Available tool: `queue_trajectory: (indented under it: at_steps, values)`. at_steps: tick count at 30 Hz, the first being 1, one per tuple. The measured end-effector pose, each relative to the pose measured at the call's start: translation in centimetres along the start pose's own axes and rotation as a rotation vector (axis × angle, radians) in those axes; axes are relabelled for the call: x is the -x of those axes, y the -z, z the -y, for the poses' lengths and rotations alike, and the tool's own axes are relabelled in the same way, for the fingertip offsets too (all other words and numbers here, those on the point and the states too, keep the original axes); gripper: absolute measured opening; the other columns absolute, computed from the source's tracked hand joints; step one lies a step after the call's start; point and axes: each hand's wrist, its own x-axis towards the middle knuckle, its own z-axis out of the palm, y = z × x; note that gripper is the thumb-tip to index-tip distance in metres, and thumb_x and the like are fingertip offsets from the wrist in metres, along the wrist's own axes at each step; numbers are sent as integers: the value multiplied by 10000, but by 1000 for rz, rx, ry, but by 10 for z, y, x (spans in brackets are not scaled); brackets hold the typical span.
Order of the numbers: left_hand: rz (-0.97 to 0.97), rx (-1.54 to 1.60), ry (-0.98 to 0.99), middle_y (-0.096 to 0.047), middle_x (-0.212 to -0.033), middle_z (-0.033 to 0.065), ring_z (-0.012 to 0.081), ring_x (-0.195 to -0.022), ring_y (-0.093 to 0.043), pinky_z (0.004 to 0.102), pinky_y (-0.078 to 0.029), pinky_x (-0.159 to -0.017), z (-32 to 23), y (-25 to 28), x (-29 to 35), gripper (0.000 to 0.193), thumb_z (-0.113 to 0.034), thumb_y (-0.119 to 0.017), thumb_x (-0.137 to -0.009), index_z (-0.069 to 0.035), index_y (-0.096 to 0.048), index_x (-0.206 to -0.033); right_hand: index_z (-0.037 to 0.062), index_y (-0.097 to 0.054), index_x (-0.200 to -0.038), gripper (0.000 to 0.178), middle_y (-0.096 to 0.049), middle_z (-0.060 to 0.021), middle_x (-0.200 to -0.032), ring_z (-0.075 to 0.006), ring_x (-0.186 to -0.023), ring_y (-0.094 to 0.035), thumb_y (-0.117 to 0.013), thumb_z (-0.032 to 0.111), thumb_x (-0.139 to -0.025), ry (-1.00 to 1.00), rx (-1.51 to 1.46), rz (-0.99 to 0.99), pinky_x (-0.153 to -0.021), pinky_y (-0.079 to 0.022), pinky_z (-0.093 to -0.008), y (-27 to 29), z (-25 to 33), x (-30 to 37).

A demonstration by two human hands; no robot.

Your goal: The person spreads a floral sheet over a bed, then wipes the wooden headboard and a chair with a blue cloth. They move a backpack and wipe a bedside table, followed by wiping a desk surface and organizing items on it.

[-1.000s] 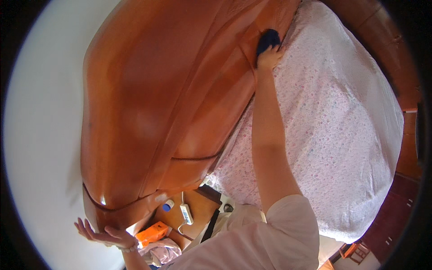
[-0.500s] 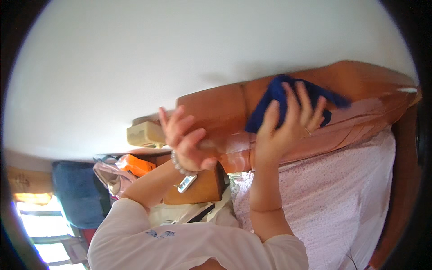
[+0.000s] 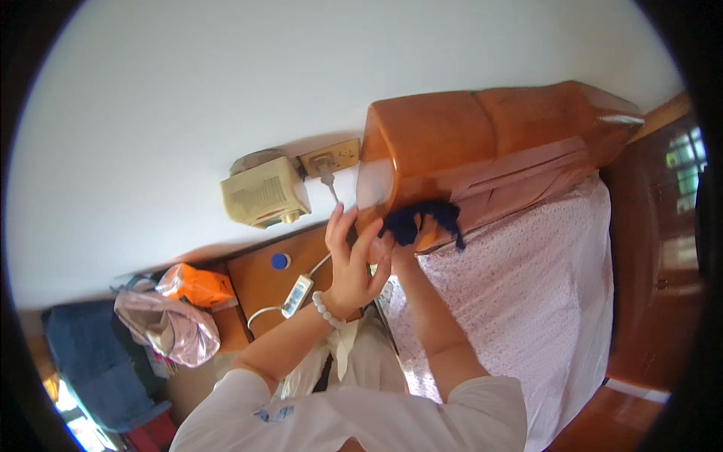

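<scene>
The headboard [image 3: 452,135], brown and glossy, runs along the white wall [image 3: 181,113], its rounded left end catching a pale sheen and its far end a bright streak. At its lower left part is the navy cloth [image 3: 410,222], bunched in the right hand [image 3: 399,247]; those fingers are closed on it, though the folds hide most of them, and whether the cloth presses on the wood I cannot tell. The left hand [image 3: 354,264] is raised just beside it, fingers spread and slightly bent, a bracelet [image 3: 327,309] of pale beads round the wrist. The bed [image 3: 520,264] lies below the headboard under a pale floral sheet with soft creases. Left of the headboard, a plug [image 3: 322,164] sits in a wall socket [image 3: 344,154], its cord dropping behind the left hand, and next to it is a cream box [image 3: 265,194] with a slatted front. Under these stands a brown counter [image 3: 252,282] with a power strip [image 3: 297,295] and a blue lid [image 3: 281,261] (whatever it caps is hard to make out). Further left come an orange bag [image 3: 197,286], a shiny pink bag [image 3: 188,331] and dark blue fabric [image 3: 102,369]. On the right, a dark red-brown cabinet [image 3: 648,316] mirrors a bright window pattern.
</scene>
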Motion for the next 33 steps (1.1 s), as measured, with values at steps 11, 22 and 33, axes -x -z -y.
queue_trajectory:
  at_steps: [11,22,33]
  values:
    - [236,143,-298,-343,-1316,216,422,-1247,-338,534,-295,-1030,14,-10,75,481,-129,-578,-735,-12,-513,-1197,26,-322,-1377,649,-357,-141,-1366,-242,-1216,-389,-615,331,-884,-983,-691,-149,-1009,-356,-363,-14,66,-2]
    - [300,-69,-495,-345,-1354,215,449,-1282,-291,528,-285,-1031,-103,-80,-42,428,-116,-632,-778,-54,-542,-1192,-24,-467,-1238,529,-424,-205,-1222,-387,-1146,-383,-631,280,-837,-520,-128,-149,-973,-296,-534,88,-28,-81]
    - [152,-359,-493,-385,-1381,252,424,-1304,-331,536,-247,-1071,-173,-178,-219,597,-342,-527,-900,-12,-381,-1376,-20,-474,-1266,394,-398,-205,-1385,-363,-1267,-395,-518,115,-898,-253,-628,-145,-1066,-309,-446,182,-125,-294]
